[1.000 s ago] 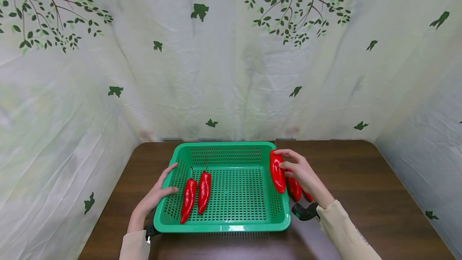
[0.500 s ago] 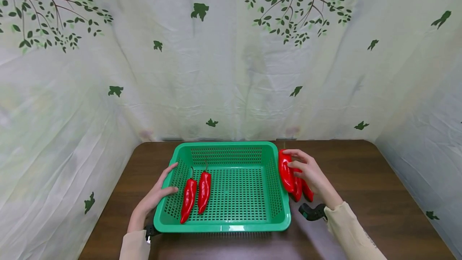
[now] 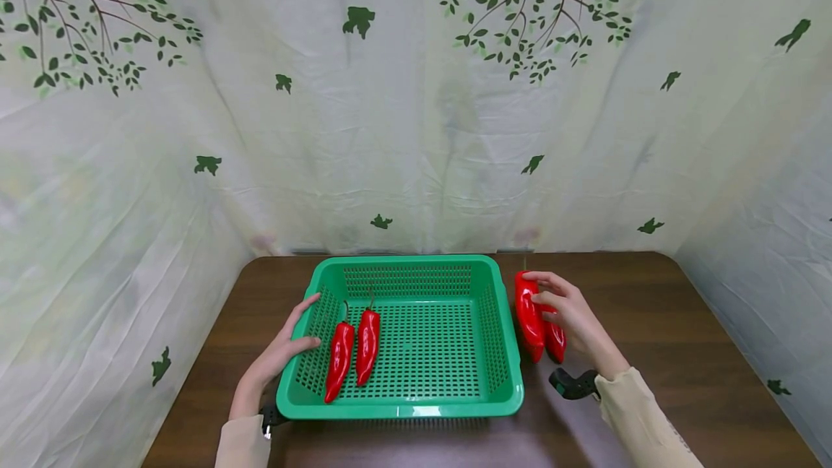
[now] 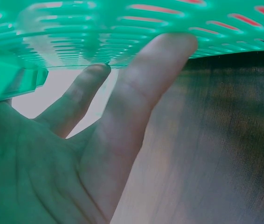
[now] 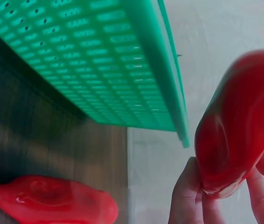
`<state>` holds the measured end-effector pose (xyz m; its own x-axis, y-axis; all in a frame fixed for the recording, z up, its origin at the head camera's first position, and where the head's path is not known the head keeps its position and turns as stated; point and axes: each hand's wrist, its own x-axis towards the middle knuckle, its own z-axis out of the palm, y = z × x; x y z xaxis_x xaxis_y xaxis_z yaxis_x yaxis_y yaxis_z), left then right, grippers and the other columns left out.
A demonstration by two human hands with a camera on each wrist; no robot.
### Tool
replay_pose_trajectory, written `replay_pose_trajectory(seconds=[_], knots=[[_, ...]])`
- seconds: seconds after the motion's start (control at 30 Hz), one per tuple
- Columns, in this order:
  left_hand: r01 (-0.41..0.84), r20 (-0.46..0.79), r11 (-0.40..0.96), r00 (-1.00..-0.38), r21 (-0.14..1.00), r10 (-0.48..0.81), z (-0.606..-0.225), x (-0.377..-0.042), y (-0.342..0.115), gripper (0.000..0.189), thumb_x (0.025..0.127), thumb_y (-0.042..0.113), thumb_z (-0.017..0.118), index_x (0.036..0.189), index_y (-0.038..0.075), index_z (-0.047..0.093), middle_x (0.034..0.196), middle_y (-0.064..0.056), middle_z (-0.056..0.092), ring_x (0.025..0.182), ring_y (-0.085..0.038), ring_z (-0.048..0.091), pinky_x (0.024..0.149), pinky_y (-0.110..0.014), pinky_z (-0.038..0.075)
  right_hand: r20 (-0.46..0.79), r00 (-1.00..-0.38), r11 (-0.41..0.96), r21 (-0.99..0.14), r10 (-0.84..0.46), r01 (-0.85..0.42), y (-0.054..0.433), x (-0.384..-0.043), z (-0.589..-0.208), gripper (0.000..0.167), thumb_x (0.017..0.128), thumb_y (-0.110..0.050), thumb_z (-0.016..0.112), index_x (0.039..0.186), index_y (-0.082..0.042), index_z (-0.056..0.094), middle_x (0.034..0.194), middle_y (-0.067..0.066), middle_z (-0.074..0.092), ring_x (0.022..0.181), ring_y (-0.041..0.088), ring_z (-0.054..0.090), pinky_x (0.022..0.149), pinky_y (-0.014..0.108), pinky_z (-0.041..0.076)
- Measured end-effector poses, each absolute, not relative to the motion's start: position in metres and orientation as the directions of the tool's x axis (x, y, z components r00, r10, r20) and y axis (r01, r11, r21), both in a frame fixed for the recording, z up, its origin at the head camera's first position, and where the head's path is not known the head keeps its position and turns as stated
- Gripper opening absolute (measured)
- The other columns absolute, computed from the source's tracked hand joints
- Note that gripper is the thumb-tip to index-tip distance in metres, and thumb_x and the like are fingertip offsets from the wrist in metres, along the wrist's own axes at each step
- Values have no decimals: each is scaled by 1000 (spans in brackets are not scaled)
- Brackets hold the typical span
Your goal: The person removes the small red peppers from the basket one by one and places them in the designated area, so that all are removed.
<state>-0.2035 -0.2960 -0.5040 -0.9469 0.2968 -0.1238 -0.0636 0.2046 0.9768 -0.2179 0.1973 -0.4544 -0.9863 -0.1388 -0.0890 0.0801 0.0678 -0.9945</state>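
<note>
My right hand [image 3: 575, 313] pinches a glossy red chili pepper [image 3: 527, 316] between thumb and fingers, just right of the green plastic basket [image 3: 403, 410]. In the right wrist view the held pepper [image 5: 239, 121] is raised off the table, and another red pepper [image 5: 52, 198] lies on the wood below. From the head view that second pepper [image 3: 556, 344] is partly hidden behind my fingers. Two more peppers, one left [image 3: 339, 361] and one right [image 3: 367, 347], lie in the basket's left half. My left hand [image 3: 281, 349] touches the basket's left side with fingers extended.
The basket has slotted walls and stands on a dark brown wooden table [image 3: 650, 352]. A pale curtain [image 3: 416, 165] printed with leaves and branches hangs behind the table and along both sides. Dark wrist devices sit on both wrists.
My right hand has carried the held pepper rightward, from over the basket's right rim to outside it. The left hand, the basket and its two peppers have stayed in place.
</note>
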Motion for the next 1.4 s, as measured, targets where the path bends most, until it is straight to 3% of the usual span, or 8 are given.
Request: replay_pose_trajectory(seconds=[1.4], knots=[[-61,-125,225,-950,973,286,-506,-204,-296,77,88,10,55,152,26,15,151,-19,11,127,-52,29,82,-50,52,-80,-996,58,-995,-44,78,246,-212,-483,39,99,-11,47,136,0,43,120,2,50,97,15,55,81,28,52]])
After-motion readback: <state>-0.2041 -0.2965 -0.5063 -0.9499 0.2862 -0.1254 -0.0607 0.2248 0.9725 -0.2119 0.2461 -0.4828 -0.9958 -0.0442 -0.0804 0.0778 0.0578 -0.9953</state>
